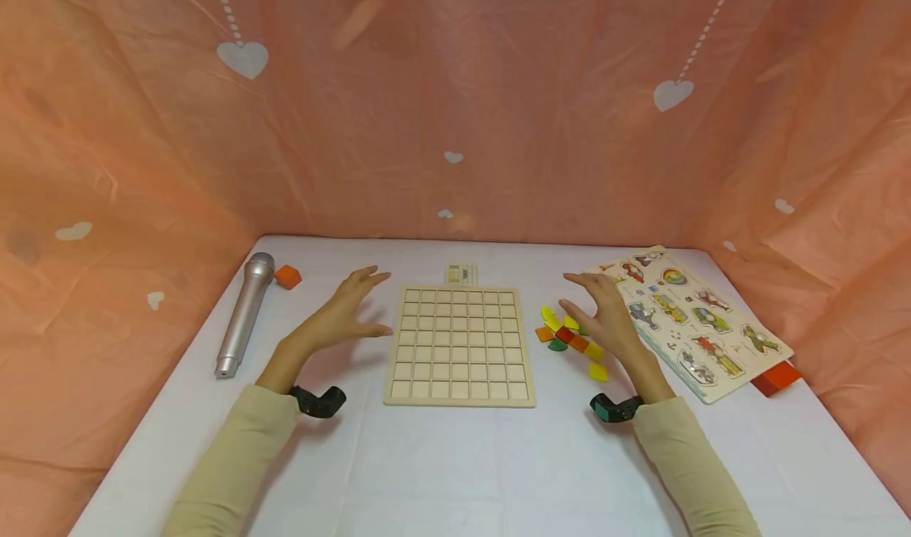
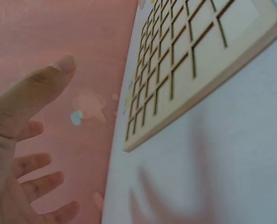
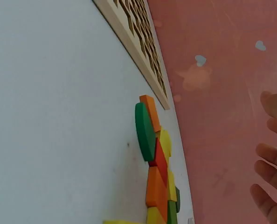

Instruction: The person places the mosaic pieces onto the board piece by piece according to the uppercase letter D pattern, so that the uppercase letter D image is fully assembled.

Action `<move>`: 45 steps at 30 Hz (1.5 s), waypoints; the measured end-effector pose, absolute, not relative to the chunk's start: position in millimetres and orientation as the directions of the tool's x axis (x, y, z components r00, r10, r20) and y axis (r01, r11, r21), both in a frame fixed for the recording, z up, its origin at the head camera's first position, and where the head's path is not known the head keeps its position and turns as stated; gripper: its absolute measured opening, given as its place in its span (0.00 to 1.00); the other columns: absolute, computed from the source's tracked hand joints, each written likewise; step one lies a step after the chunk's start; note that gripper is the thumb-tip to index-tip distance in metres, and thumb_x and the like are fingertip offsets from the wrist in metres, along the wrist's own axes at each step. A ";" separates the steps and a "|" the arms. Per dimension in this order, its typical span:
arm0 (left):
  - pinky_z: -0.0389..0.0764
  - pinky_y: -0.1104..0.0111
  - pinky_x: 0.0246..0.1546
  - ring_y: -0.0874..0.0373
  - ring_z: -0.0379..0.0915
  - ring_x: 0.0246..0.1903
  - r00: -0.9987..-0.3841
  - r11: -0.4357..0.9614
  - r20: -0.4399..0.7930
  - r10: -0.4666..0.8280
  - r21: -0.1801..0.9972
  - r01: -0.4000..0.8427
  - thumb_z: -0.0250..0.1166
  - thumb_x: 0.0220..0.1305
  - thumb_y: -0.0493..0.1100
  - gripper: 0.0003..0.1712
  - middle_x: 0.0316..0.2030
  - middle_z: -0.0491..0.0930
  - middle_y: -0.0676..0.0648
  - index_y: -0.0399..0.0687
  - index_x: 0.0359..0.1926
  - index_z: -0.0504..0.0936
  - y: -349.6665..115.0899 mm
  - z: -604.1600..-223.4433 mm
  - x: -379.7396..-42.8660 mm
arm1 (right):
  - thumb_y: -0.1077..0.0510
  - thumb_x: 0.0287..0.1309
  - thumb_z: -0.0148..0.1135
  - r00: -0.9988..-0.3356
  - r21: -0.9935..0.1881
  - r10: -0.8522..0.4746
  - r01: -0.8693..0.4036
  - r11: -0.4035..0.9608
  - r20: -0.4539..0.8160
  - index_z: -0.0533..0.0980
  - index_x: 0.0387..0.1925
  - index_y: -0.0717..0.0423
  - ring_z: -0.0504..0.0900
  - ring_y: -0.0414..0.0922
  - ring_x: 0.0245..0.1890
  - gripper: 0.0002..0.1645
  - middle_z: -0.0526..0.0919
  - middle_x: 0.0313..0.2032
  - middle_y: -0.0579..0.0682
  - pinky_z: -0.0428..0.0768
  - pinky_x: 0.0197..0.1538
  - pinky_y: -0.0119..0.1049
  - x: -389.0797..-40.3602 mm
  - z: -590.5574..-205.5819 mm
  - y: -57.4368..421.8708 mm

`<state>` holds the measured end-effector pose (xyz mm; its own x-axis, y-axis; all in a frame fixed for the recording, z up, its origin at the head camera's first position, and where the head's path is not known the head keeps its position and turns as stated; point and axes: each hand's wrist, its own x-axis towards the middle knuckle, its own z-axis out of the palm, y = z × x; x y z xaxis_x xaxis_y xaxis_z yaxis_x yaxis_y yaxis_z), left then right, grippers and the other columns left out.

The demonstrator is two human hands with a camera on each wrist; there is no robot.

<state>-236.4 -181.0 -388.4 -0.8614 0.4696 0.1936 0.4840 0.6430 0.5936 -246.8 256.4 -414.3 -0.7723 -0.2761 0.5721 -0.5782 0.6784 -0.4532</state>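
Observation:
A square wooden grid board (image 1: 459, 347) with rows of shallow square recesses lies on the white table. My left hand (image 1: 342, 311) hovers beside its left edge, thumb and fingers spread apart, holding nothing. On the other side my right hand (image 1: 603, 315) is held above the table, also with thumb and fingers apart and nothing between them. Below and left of it lies a loose cluster of coloured pieces, among them a green piece (image 3: 144, 132), a red piece (image 3: 160, 161) and an orange piece (image 3: 156, 189). A small patterned card (image 1: 461, 274) lies behind the board.
A silver microphone (image 1: 245, 315) lies at the left, next to an orange block (image 1: 288, 277). At the right, a wooden picture puzzle board (image 1: 693, 323) lies partly over a red-orange block (image 1: 776, 378). Pink curtains (image 1: 455, 102) with hearts surround the table's back and sides.

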 end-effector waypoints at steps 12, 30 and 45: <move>0.56 0.46 0.64 0.40 0.54 0.64 -0.841 0.607 0.141 0.522 0.632 0.482 0.77 0.41 0.48 0.53 0.63 0.61 0.34 0.37 0.66 0.61 -182.2 -415.8 -239.3 | 0.64 0.51 0.67 -0.778 -0.461 -0.287 -0.579 0.672 0.559 0.76 0.50 0.59 0.70 0.56 0.52 0.22 0.75 0.48 0.57 0.68 0.56 0.58 -249.6 -425.4 263.8; 0.52 0.47 0.66 0.39 0.50 0.66 -0.830 0.628 0.044 0.556 0.631 0.455 0.77 0.39 0.52 0.57 0.66 0.58 0.35 0.37 0.68 0.59 -179.4 -431.8 -238.8 | 0.65 0.52 0.66 -0.802 -0.499 -0.269 -0.555 0.665 0.534 0.75 0.51 0.62 0.69 0.56 0.51 0.22 0.73 0.48 0.58 0.70 0.53 0.57 -249.6 -431.6 270.0; 0.55 0.47 0.65 0.38 0.53 0.64 -0.822 0.659 0.040 0.568 0.576 0.483 0.79 0.35 0.52 0.58 0.64 0.61 0.34 0.33 0.65 0.61 -177.1 -437.3 -240.7 | 0.65 0.56 0.62 -0.891 -0.552 -0.293 -0.447 0.704 0.348 0.75 0.52 0.63 0.73 0.58 0.47 0.21 0.75 0.49 0.62 0.75 0.50 0.57 -247.6 -435.4 284.3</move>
<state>-240.7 -177.1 -437.3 -0.8221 0.5679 0.0401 0.4834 0.6593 0.5759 -247.6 284.3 -435.4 -0.8908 -0.2926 0.3477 -0.4468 0.7039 -0.5522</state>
